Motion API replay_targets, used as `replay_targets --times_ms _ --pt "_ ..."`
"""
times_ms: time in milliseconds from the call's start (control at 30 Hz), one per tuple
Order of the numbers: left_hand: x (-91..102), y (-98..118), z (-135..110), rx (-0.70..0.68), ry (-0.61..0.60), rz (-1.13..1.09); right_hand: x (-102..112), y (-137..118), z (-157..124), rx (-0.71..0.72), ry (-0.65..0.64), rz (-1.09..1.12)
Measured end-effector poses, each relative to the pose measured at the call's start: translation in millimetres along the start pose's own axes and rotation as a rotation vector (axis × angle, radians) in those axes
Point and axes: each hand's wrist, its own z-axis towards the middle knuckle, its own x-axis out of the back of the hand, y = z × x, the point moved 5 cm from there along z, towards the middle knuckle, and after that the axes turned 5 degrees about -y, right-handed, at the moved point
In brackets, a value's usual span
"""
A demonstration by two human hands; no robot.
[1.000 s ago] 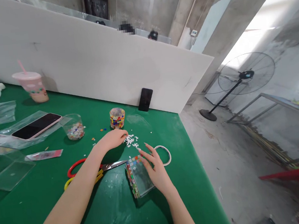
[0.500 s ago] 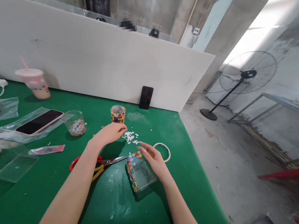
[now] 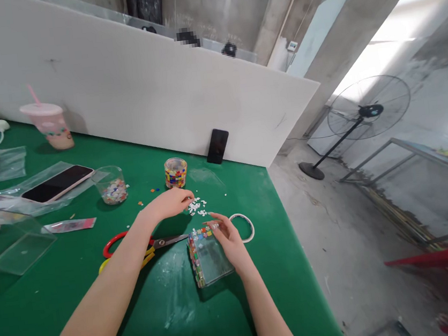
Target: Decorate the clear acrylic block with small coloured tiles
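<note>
My left hand [image 3: 173, 202] is at the near-left edge of a small pile of white mosaic pieces [image 3: 201, 212]. Its fingertips are pinched together, and whatever they hold is too small to make out. My right hand [image 3: 228, 237] grips a clear plastic box [image 3: 216, 258] by its far right side. Coloured mosaic tiles cover the box's left side and run along its far edge. Scissors [image 3: 170, 241] with red and yellow handles lie under my left forearm, blades pointing at the box. Just right of my right hand lies a white roll of tape [image 3: 252, 228].
A tile-covered round cup [image 3: 175, 173] stands beyond my left hand. Further left are a clear cup of tiles [image 3: 114, 192], a phone [image 3: 59, 183], a tube [image 3: 69, 225], a clear box [image 3: 19, 256] and a pink drink cup [image 3: 50, 128]. Another phone [image 3: 218, 146] leans on the white partition [image 3: 151, 95].
My left hand has shifted slightly right and nearer, over the edge of the white pieces. My right hand still holds the box in nearly the same place.
</note>
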Motion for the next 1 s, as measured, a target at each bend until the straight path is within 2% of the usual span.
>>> replay_targets --times_ms 533,767,867,1000 --pt "1.6 7.2 -3.2 -0.023 0.017 -0.026 2.7 -3.9 3.0 0.026 0.048 0.012" --pt "5.5 19.7 -11.6 -0.046 0.041 -0.137 3.6 6.0 -0.8 -0.038 0.05 0.109" --pt "-0.9 29.0 -14.7 -0.034 0.037 -0.19 6.0 18.1 0.7 -0.058 0.063 0.11" --pt "-23.9 39.8 -21.8 -0.023 -0.01 -0.259 10.5 34.8 3.0 -0.047 0.127 0.074"
